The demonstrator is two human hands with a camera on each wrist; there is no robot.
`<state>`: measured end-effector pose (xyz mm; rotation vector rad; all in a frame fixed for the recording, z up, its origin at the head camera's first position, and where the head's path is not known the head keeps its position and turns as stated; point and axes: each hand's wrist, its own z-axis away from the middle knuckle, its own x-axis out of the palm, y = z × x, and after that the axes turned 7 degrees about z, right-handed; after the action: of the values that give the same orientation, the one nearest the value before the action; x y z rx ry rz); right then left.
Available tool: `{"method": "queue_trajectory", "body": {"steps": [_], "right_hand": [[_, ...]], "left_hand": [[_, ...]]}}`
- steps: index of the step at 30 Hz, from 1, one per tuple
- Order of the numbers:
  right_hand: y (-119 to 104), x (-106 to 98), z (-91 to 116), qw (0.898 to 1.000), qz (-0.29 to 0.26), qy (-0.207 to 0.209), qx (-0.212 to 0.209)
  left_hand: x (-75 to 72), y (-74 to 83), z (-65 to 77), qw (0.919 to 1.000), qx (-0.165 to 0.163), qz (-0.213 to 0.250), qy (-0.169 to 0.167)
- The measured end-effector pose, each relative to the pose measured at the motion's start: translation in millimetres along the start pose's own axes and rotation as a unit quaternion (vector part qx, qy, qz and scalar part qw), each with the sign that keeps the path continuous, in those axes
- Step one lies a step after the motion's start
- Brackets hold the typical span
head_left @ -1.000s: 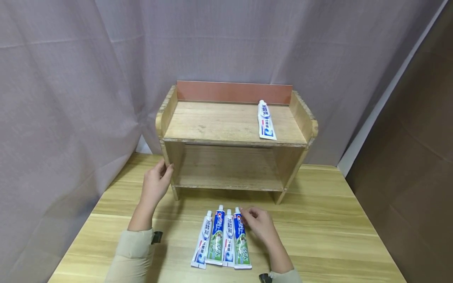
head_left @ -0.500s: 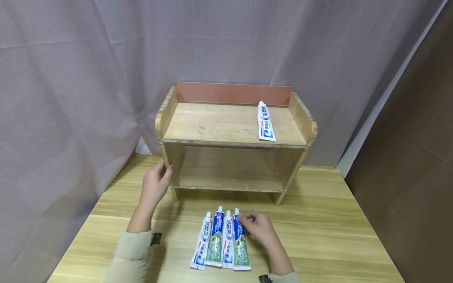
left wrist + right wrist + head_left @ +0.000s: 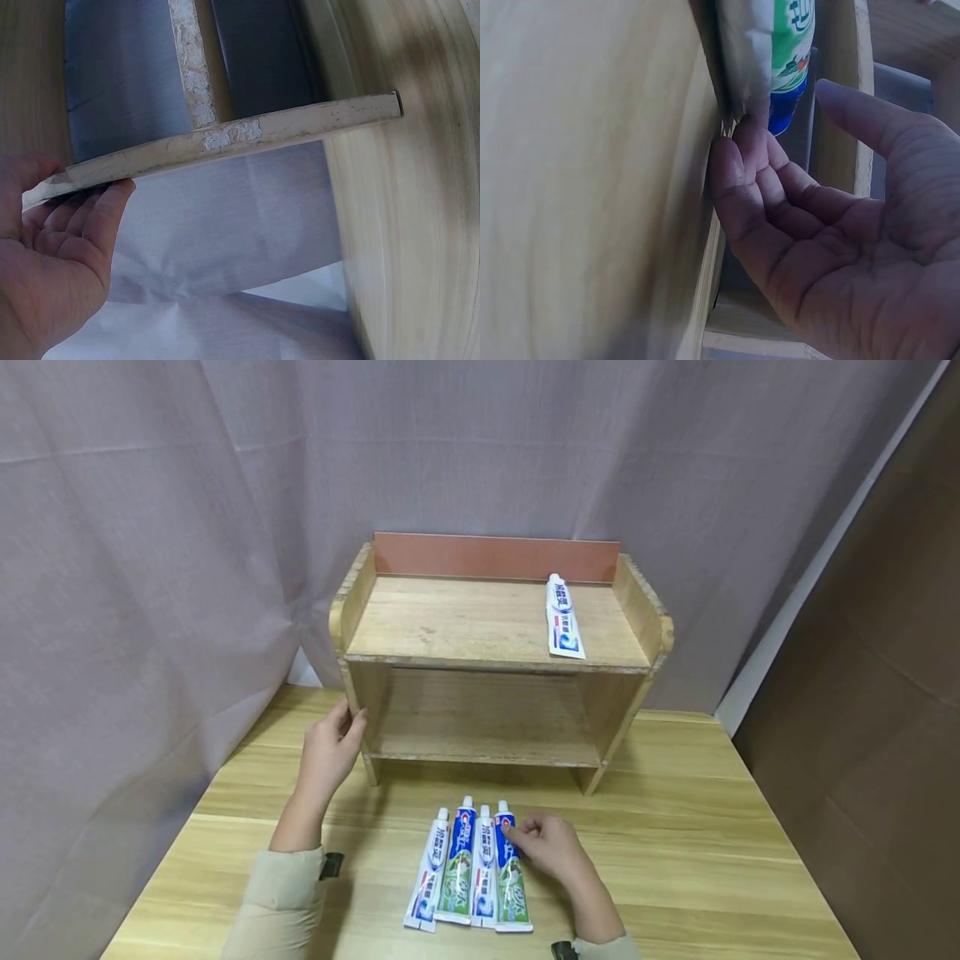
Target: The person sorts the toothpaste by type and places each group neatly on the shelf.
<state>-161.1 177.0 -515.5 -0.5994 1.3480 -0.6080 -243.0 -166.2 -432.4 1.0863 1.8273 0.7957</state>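
Observation:
In the head view my left hand point(image 3: 330, 745) grips the left side panel of a small wooden shelf point(image 3: 487, 760). The left wrist view shows the panel point(image 3: 300, 124) between thumb and fingers. My right hand point(image 3: 551, 845) is at the upper part of the rightmost tube of toothpaste point(image 3: 512, 885), blue and green, lying on the table. In the right wrist view its fingertips meet the edge of that tube point(image 3: 791, 45), while the thumb stands slightly off its upper face. To its left lie a white toothpaste tube point(image 3: 484, 877), another blue-green one point(image 3: 457, 872) and another white one point(image 3: 429, 877).
On the shelf's top board lies a white toothpaste tube point(image 3: 562, 618), cap toward the red-brown back strip point(image 3: 495, 557). The shelf stands on a wooden table point(image 3: 690, 843). A grey curtain point(image 3: 187, 527) hangs behind, and a brown cloth point(image 3: 862, 610) at the right.
My right hand has slid slightly down and left, from beside the rightmost toothpaste tube to over its upper part. My left hand keeps its hold on the shelf. The tubes have stayed put.

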Motion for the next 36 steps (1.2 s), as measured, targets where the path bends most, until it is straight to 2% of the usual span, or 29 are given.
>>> {"method": "queue_trajectory", "body": {"steps": [13, 24, 36], "right_hand": [[-5, 5, 5, 0.997, 0.070, -0.013, -0.005], [-6, 5, 10, 0.996, 0.081, -0.022, -0.005], [-7, 9, 10, 0.994, 0.104, -0.016, -0.008]], "left_hand": [[1.6, -0.1, -1.4, 0.9998, 0.014, -0.011, 0.007], [1.9, 0.5, -0.7, 0.9997, 0.012, -0.018, 0.007], [1.4, 0.9, 1.1, 0.9997, 0.002, -0.017, 0.017]]}}
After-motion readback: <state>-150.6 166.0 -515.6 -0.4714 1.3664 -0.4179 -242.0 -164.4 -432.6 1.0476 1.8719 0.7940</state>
